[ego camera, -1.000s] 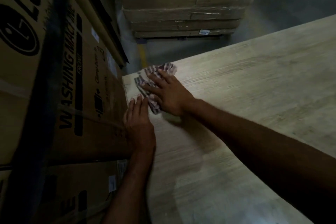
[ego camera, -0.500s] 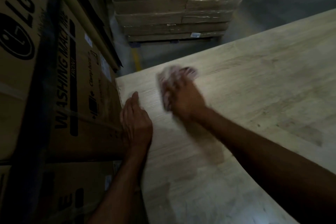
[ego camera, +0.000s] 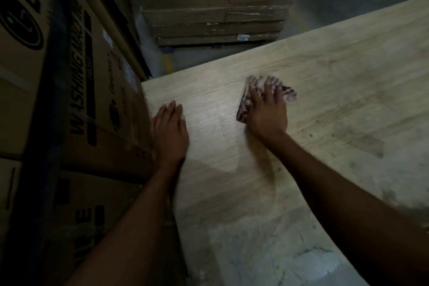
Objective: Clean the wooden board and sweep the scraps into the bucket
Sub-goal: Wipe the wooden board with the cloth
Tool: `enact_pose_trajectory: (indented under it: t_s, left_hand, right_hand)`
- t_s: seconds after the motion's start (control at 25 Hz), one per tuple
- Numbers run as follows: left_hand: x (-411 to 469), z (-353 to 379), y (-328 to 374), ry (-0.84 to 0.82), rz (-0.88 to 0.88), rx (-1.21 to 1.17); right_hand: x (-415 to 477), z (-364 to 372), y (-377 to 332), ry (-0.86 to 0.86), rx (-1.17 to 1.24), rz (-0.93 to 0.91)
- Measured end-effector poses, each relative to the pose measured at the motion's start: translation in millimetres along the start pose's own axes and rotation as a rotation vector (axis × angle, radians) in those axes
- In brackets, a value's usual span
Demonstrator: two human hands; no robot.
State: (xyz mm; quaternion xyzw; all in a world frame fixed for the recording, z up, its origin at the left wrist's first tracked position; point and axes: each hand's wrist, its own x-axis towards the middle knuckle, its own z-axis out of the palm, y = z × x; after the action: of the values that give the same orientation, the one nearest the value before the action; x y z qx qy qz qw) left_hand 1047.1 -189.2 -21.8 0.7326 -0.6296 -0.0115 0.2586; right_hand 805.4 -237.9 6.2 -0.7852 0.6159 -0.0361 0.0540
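Head view, dim light, person leaning over the board (ego camera: 336, 72), both bare forearms reaching in from the near edge. Closest part of the board has pale scuff marks (ego camera: 285, 260). Board is light wood grain, lying flat, filling the right and middle of the view, with its far left corner just beside the boxes.

Left hand (ego camera: 169, 131) lies palm down at the board's left edge, fingers straight and together, gripping nothing, its outer side right beside the boxes (ego camera: 76, 90).

Right hand (ego camera: 267, 115) is further out, near the middle of the board and well apart from the left. Its fingers are spread and mostly straight, pressing the cloth (ego camera: 289, 95) flat against the wood. Motion blur, so I cannot tell whether the thumb hooks the cloth edge. Cloth is striped, pink and white with dark bands, bunched, poking out past the fingertips and on both sides of the hand. To the right of the wrist is a grey smear (ego camera: 369, 146) on the wood.

Boxes on the left are stacked brown cardboard, printed LG and WASHING MACHINE in black.

Beyond the board's far edge is grey floor (ego camera: 348, 0) with a short yellow line (ego camera: 168, 62). Furthest back is a stack of flat cartons (ego camera: 213, 9) under clear wrap.
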Motion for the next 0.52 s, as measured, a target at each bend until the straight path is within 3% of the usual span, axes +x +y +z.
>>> enact_pose_trajectory:
  t_s: [0.04,0.12,0.16,0.24,0.28,0.4,0.44,0.52]
  left_hand:
    - [0.5,-1.0,0.3,-0.008,0.007,0.007]
    - [-0.1,-3.3,1.5,-0.053,0.007,0.013]
    - [-2.3,-5.2,2.9,-0.088,0.006,0.018]
    - [-7.8,-7.5,6.5,-0.173,0.030,0.055]
    - [-9.7,-8.5,7.3,-0.206,0.056,0.082]
    - [-8.4,-13.7,11.3,-0.273,0.117,0.140]
    - [-15.0,-14.4,17.7,-0.293,0.115,0.138]
    - [-44.1,-14.6,39.0,-0.301,0.070,0.069]
  right_hand:
    - [-12.6,-1.1,-7.4,-0.040,-0.007,-0.016]
    - [-38.6,18.0,-19.0,-0.043,-0.075,-0.342]
    - [-35.7,15.9,-12.7,-0.041,-0.092,-0.375]
    - [-15.2,1.9,8.2,-0.029,-0.017,-0.037]
    - [-18.1,-2.7,7.4,-0.032,-0.008,0.040]
    - [-64.8,19.7,-9.5,-0.062,-0.078,-0.388]
    - [-69.8,14.6,-3.1,-0.076,-0.062,-0.399]
    - [-69.6,-0.7,17.2,-0.059,0.093,-0.012]
